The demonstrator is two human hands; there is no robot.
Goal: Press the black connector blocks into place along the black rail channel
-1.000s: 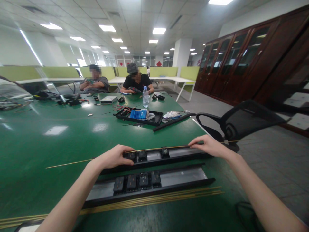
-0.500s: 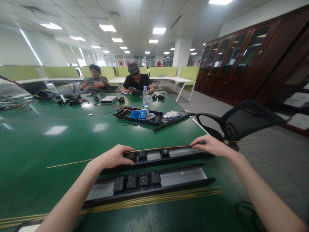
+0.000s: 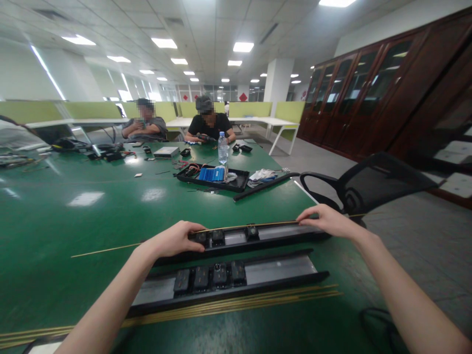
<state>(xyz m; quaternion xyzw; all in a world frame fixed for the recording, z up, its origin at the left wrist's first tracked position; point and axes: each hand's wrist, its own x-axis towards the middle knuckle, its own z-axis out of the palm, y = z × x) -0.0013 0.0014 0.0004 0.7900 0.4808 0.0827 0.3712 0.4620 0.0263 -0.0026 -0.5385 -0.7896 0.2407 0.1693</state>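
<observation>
A long, thin brass rod (image 3: 236,227) runs along the far side of a black rail (image 3: 228,250) with a silvery inner face. My left hand (image 3: 177,240) is closed across the rail's left part, fingers at the far edge by the rod and thumb at the near side; its grip on the rod is partly hidden. My right hand (image 3: 324,220) pinches the rod near the rail's right end. Small black socket modules (image 3: 218,238) sit in this rail. Closer to me lies a second rail (image 3: 280,270) holding several black socket modules (image 3: 201,278).
Several brass rods (image 3: 228,303) lie along the near side. Beyond the rails are a black tray (image 3: 236,184) with a blue item, white gloves (image 3: 262,177), a black strip (image 3: 263,187) and a water bottle (image 3: 222,150). An office chair (image 3: 368,187) stands right; two people sit across the table.
My right hand has slid slightly to the right along the rod. The left hand has stayed in place, and the rails look almost unmoved.
</observation>
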